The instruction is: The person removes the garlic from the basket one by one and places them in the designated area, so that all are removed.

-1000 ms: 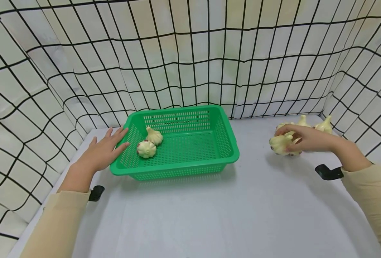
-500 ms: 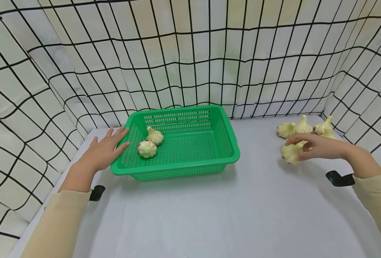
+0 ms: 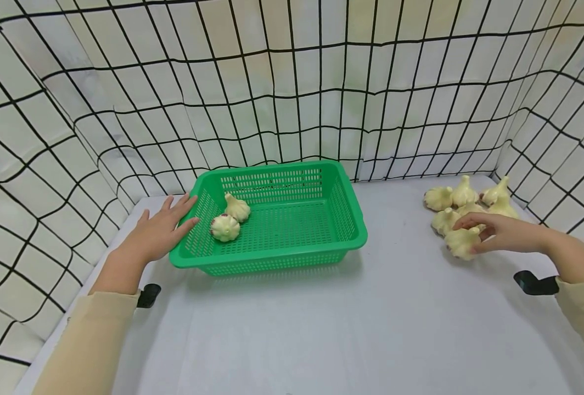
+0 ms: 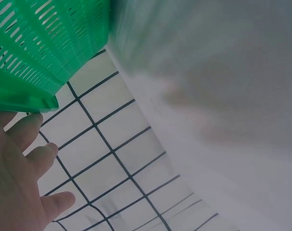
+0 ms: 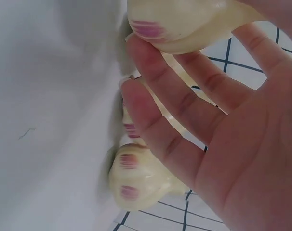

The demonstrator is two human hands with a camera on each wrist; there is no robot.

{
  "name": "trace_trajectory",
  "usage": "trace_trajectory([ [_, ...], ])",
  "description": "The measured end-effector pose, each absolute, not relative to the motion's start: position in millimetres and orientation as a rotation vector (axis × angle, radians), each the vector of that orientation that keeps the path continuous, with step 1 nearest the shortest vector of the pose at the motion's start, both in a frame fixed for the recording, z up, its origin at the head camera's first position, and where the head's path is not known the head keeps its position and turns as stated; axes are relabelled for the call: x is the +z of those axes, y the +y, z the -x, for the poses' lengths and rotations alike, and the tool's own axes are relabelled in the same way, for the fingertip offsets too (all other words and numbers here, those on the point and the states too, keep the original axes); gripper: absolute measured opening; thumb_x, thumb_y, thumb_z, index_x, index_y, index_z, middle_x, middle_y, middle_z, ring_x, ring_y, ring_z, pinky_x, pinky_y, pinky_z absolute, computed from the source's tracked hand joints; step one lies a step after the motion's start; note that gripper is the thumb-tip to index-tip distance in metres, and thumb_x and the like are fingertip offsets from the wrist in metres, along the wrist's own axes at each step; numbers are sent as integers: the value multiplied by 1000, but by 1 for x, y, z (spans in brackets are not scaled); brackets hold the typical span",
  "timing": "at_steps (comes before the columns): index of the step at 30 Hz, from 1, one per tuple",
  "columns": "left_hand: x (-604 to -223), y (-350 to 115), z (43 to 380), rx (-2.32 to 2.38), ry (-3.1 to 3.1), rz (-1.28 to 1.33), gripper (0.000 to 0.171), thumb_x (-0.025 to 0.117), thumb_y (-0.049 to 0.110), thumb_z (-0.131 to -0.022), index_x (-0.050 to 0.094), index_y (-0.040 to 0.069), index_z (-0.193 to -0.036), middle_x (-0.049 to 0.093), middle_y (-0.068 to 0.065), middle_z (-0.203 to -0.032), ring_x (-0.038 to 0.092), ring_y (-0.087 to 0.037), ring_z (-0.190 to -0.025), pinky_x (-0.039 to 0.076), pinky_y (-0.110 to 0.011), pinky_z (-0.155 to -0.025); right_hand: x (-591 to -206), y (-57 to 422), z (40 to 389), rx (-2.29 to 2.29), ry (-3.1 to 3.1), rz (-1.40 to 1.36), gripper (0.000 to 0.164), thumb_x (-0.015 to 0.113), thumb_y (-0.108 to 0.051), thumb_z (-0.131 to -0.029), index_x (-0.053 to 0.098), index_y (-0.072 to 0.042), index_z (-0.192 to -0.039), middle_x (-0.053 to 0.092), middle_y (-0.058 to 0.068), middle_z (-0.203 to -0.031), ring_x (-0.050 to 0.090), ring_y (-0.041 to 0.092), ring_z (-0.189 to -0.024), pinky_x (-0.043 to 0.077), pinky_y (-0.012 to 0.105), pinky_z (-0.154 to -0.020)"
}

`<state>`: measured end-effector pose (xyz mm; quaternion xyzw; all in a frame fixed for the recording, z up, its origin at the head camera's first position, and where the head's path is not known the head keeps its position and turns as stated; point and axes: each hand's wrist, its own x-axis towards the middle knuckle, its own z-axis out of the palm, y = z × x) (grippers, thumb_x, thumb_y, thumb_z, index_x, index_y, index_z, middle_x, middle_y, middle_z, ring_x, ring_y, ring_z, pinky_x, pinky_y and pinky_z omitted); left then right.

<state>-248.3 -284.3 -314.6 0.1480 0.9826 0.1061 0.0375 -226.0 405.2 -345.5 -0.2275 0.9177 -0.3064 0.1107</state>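
My right hand (image 3: 514,233) pinches a garlic bulb (image 3: 462,243) at the front of a group of bulbs on the right of the table. In the right wrist view the held garlic bulb (image 5: 184,24) shows a purple streak at the top, beside the fingers. Another bulb (image 5: 141,178) lies below them. On the left, my left hand (image 3: 156,236) lies with spread fingers on the left rim of a green plastic basket (image 3: 277,258). Two garlic bulbs (image 3: 225,227) lie inside, toward its left end.
Several more garlic bulbs (image 3: 464,192) cluster at the table's back right corner. A white wall with black netting (image 3: 297,99) encloses the back and both sides. The white table (image 3: 282,329) stretches in front of the basket.
My right hand has moved right and nearer to me with the garlic bulb, uncovering other bulbs in the group. The left hand and the basket have stayed in place.
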Motion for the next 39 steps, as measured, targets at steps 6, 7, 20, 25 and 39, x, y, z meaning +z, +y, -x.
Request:
trace_trajectory([
  [6, -315, -285, 249, 320, 3015, -456, 74, 28, 55, -110, 15, 7, -165, 12, -22, -168, 1, -49, -153, -3, -78, -112, -349, 409, 226, -888, 2676, 614, 49, 80, -9, -88, 59, -2, -132, 59, 4, -128, 57, -2, -103, 54, 26, -82],
  [7, -315, -285, 249, 317, 3014, -455, 74, 28, 55, -110, 15, 7, -165, 12, -22, -168, 1, -50, -153, -3, -78, -112, -349, 409, 226, -882, 2670, 601, 50, 80, -9, -88, 58, -2, -133, 59, 7, -129, 57, -2, -103, 54, 26, -82],
  [20, -316, -285, 250, 332, 3014, -459, 73, 29, 54, -110, 14, 8, -165, 11, -21, -169, 1, -49, -153, -3, -78, -111, -352, 411, 224, -870, 2669, 573, 49, 81, -12, -88, 59, -4, -132, 59, 2, -128, 55, -5, -105, 53, 25, -85],
  [25, -315, -285, 249, 337, 3005, -455, 74, 28, 55, -110, 13, 8, -165, 11, -21, -169, 0, -49, -153, -3, -78, -111, -355, 411, 226, -845, 2679, 576, 50, 82, -14, -87, 60, -5, -132, 59, 0, -128, 54, -5, -106, 53, 24, -85],
  [39, -315, -286, 248, 357, 2997, -449, 74, 28, 55, -110, 12, 8, -165, 9, -21, -169, -2, -48, -153, -4, -77, -112, -356, 410, 226, -827, 2645, 521, 56, 79, -18, -91, 55, -5, -140, 53, 15, -142, 61, 15, -110, 54, 27, -84],
])
